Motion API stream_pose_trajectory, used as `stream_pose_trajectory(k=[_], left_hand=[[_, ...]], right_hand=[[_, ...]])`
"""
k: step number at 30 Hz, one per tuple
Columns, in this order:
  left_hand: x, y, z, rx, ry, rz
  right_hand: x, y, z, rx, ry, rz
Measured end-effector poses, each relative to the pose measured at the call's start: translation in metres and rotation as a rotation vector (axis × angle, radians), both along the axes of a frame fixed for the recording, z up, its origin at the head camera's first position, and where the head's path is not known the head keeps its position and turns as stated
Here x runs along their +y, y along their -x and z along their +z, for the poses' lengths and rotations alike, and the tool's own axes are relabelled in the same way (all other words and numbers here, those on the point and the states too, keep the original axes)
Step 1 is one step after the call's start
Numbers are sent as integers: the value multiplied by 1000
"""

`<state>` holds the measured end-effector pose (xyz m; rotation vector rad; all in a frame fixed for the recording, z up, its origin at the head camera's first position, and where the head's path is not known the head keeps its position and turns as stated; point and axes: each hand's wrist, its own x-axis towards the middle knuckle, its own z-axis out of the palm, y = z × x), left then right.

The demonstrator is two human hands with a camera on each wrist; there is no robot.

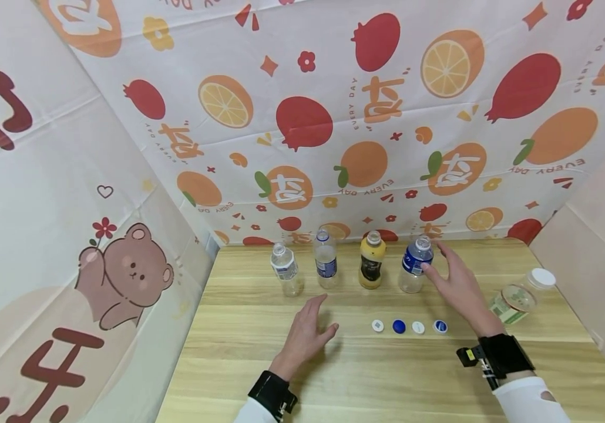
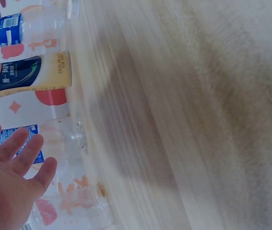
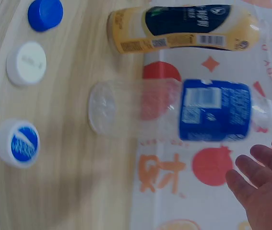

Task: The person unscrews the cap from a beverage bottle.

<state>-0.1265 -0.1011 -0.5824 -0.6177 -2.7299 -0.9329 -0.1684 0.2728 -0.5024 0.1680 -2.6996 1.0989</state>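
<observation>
Near the back edge of the wooden table, uncapped bottles stand in a row. My right hand [image 1: 458, 288] is beside the rightmost one, a clear bottle with a blue label [image 1: 417, 261], its thumb and fingers spread around the neck side. In the right wrist view the fingers look apart from that bottle [image 3: 215, 110]. To its left are a yellow bottle with a dark label [image 1: 372, 261], a clear blue-labelled bottle [image 1: 326, 261] and a clear bottle [image 1: 286, 271]. My left hand [image 1: 306, 336] hovers in front of the two left bottles, fingers loosely extended, holding nothing.
In front of the bottles lie a white cap [image 1: 377, 325], a blue cap [image 1: 399, 326], another white cap [image 1: 418, 327] and a blue-and-white cap [image 1: 440, 326]. A clear jar [image 1: 514, 302] with a white lid [image 1: 542, 278] is at the right. A fruit-print cloth [image 1: 302, 164] hangs behind the table.
</observation>
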Motion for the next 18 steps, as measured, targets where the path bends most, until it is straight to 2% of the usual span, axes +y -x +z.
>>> stream_pose_trajectory(k=[7,12,18], left_hand=[[-1,2,0,-25,-19,1],[1,2,-1,-34,-26,-3],[3,3,0,19,-35,-20]], right_hand=[[8,-26,32,37,-94,-52],[17,-40,48,91,-128,-79],[34,-54,62,146,-159,-106]])
